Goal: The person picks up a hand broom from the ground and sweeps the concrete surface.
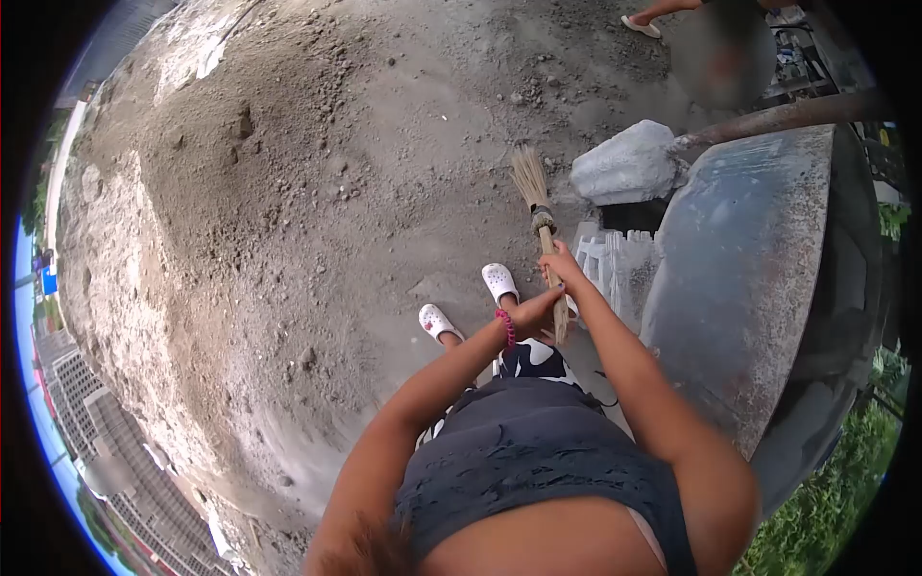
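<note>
The broom (545, 230) has pale, spread bristles (528, 176), a dark binding (541, 213) and a wooden handle (561, 322). It is slanted, bristles pointing forward, held by right hand (563, 268) and left hand (534, 312).

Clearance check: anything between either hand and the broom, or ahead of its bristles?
Nothing visible: left hand and right hand are both on the broom. Gritty ground lies ahead of the bristles; the whitish block sits to their right.
</note>
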A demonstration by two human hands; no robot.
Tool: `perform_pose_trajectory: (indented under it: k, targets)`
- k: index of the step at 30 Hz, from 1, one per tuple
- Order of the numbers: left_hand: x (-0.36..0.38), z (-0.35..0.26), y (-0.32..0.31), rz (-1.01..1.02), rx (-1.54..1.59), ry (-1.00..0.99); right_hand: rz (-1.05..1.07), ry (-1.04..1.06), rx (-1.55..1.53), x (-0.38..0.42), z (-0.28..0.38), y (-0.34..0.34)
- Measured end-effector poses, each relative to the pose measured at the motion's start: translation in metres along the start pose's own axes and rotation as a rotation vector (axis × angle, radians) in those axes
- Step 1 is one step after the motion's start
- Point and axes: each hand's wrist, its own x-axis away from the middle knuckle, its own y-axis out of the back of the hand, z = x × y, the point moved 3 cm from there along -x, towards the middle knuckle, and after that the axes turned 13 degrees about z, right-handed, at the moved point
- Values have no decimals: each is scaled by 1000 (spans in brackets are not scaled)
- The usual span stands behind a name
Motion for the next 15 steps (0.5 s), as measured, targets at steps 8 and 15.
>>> perform_pose_trajectory:
  k: [8,15]
  targets:
    - [20,-2,68,-168,791,-567,137,-180,28,-100,-46,-79]
    - [36,-14,43,-541,540,-650,530,-201,31,-76,-9,-146]
